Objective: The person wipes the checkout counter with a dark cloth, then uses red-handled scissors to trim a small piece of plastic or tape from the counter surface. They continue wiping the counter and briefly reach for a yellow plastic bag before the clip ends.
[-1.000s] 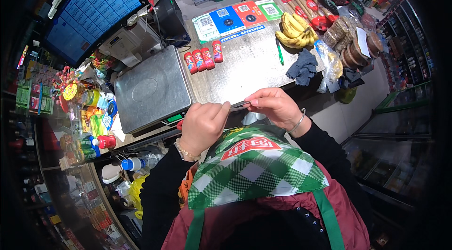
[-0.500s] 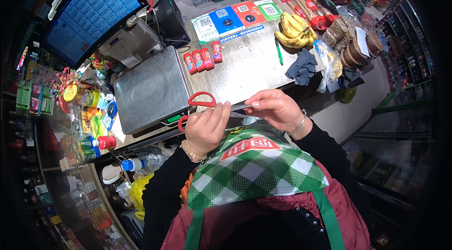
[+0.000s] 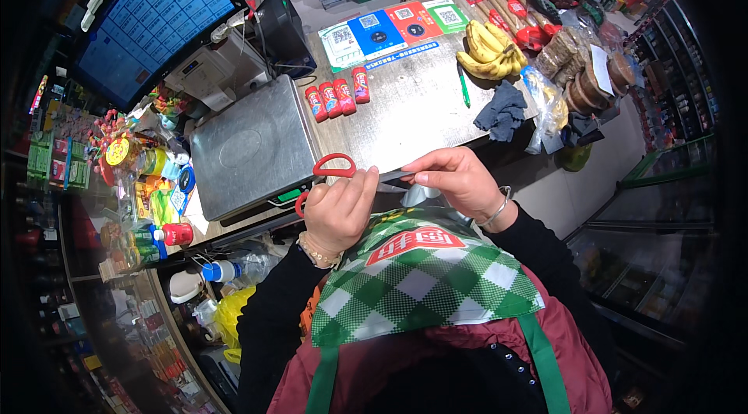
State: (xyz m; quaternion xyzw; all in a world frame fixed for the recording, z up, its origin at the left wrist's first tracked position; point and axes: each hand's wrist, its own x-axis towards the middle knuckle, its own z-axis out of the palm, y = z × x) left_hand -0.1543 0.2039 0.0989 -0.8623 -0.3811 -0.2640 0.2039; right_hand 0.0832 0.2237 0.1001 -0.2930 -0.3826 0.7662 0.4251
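My left hand [image 3: 340, 213] is closed around the middle of a pair of scissors [image 3: 331, 173] with red handles. Its two handle loops stick out on the left, and the metal blades point right, slightly apart. At the blade end, my right hand [image 3: 461, 184] pinches one blade near its tip between thumb and fingers. A whitish, thin piece [image 3: 419, 195] hangs just below the right fingers beside the blades; what it is I cannot make out. Both hands are in front of my green checked apron [image 3: 421, 281], at the counter's near edge.
A metal-topped scale [image 3: 251, 150] stands left on the counter [image 3: 405, 122], below a screen [image 3: 156, 16]. Several small red packets [image 3: 344, 97], payment-code cards [image 3: 378, 33], a green pen [image 3: 463, 86], bananas [image 3: 489, 51] and a dark cloth [image 3: 500, 111] lie beyond my hands. Bagged goods [image 3: 573, 63] crowd the right.
The right hand has turned slightly, its thumb now lying along the blade. More of the whitish piece shows below its fingers. The left hand's grip looks the same.
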